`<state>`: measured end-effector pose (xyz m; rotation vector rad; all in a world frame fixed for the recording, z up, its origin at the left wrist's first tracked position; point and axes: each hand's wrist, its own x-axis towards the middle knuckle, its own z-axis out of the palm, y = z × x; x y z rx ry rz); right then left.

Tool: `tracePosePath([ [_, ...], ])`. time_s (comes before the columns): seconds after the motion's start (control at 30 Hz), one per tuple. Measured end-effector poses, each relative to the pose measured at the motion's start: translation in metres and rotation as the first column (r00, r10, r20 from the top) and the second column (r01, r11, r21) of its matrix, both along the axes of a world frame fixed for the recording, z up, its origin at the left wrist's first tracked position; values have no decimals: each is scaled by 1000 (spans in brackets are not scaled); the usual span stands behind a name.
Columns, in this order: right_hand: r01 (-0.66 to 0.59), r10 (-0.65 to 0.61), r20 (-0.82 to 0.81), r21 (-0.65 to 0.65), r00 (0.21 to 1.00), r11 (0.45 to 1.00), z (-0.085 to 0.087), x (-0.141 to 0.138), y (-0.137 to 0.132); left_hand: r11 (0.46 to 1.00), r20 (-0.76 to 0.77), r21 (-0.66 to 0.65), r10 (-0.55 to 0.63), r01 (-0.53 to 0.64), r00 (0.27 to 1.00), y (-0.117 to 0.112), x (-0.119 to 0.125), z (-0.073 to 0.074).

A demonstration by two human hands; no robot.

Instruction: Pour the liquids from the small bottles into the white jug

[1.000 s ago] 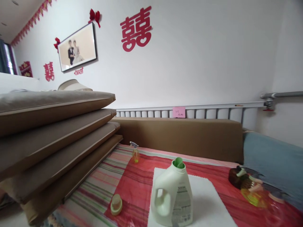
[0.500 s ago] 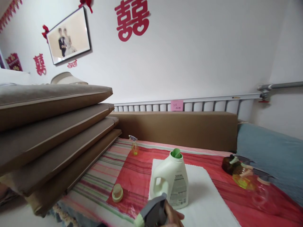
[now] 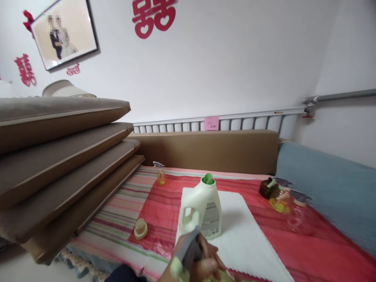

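Observation:
A spray bottle with a grey and pale green trigger head (image 3: 189, 250) is at the bottom centre, its body mostly below the picture's edge. My left hand (image 3: 175, 252) reaches from the lower left, its fingers closed around the far side of the trigger head. My right hand (image 3: 207, 269), blurred, is closed at the bottle's neck just below. Behind them a pale green detergent jug (image 3: 202, 209) stands upright on a white cloth (image 3: 245, 231), a green piece (image 3: 208, 179) in its mouth. The jug's likely cap (image 3: 140, 228) lies to the left.
A small yellow spray bottle (image 3: 161, 177) stands at the back left. Several more, including a pink one (image 3: 298, 215), stand at the right. Stacked cushions (image 3: 67, 164) rise on the left. A brown sofa back (image 3: 205, 150) and a blue armrest (image 3: 326, 172) bound the red sheet.
The view has shifted right and down, so things appear farther left and higher. More of both hands shows now around the trigger head. The jug and cap stay in place.

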<state>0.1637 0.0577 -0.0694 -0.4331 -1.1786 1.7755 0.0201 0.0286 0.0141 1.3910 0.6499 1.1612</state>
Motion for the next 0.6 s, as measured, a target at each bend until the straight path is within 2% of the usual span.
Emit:
tracePosePath([
  [0.13,-25,19,-47,-140,999,990,-15,-6,-18,990,191,119,46,-70,980,15,1,-7],
  [0.23,-57,22,-143,-246,989,968,-21,-14,-39,983,243,145,74,-112,967,19,2,-3],
  [0.33,-117,-9,-344,-343,939,932,-18,-19,-55,987,260,128,60,-96,964,15,4,5],
  [0.4,-196,13,-437,-377,899,905,-14,-18,-58,991,250,113,48,-79,967,12,4,11],
  [0.5,-287,74,-465,-407,882,867,-12,-14,-55,992,238,94,62,-86,969,12,1,18],
  [0.6,-298,58,-482,-438,874,848,-20,-12,-52,986,241,108,100,-129,965,15,-4,25],
])
